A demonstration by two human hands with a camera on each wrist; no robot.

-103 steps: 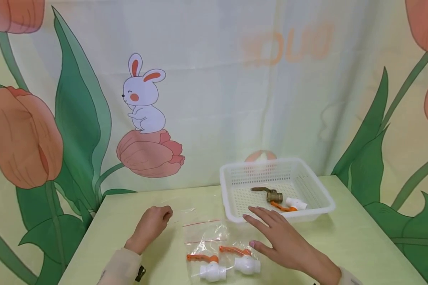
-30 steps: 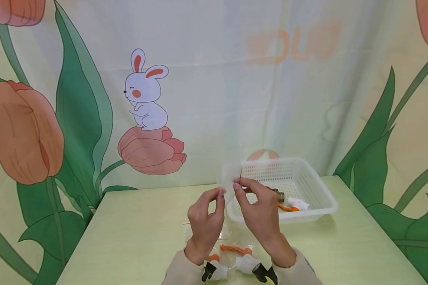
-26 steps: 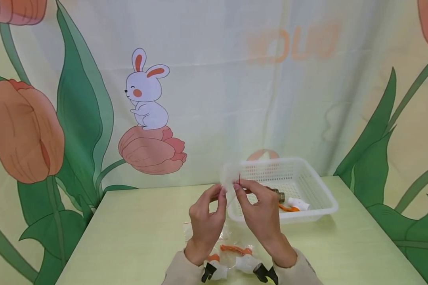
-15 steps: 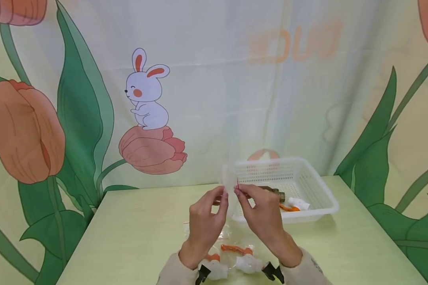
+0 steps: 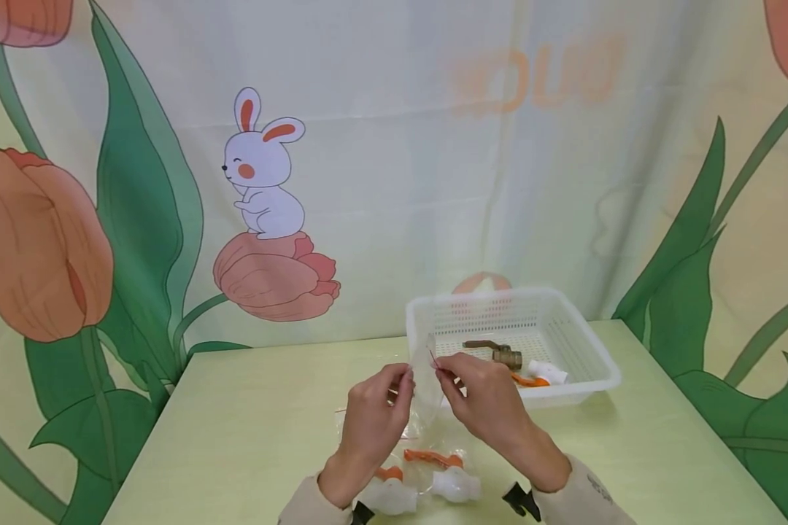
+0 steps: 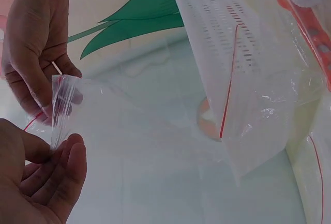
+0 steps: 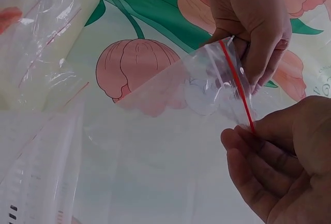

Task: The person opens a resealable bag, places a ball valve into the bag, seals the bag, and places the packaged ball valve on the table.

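My left hand (image 5: pixel 376 408) and right hand (image 5: pixel 484 390) pinch the top of a clear zip bag (image 5: pixel 427 386) between thumb and fingers, above the table. In the right wrist view a red seal line runs along the top of the zip bag (image 7: pixel 207 79), which hangs thin and flat with nothing visible inside. The left wrist view shows both hands at that same edge. Below my hands lie two white plastic ball valves with orange handles, the right valve (image 5: pixel 456 485) and the left valve (image 5: pixel 394 496), each in a clear bag; my left wrist partly covers the left one.
A white perforated basket (image 5: pixel 594 383) stands behind my right hand. In it lie a brass ball valve (image 5: pixel 507 357) and another white valve (image 5: pixel 547 372) with an orange handle. A curtain printed with a rabbit and tulips hangs behind the pale green table (image 5: pixel 236 437).
My hands were apart at first, then came together pinching the zip bag. Over the last half second they have lowered slightly, and the brass valve shows more fully.
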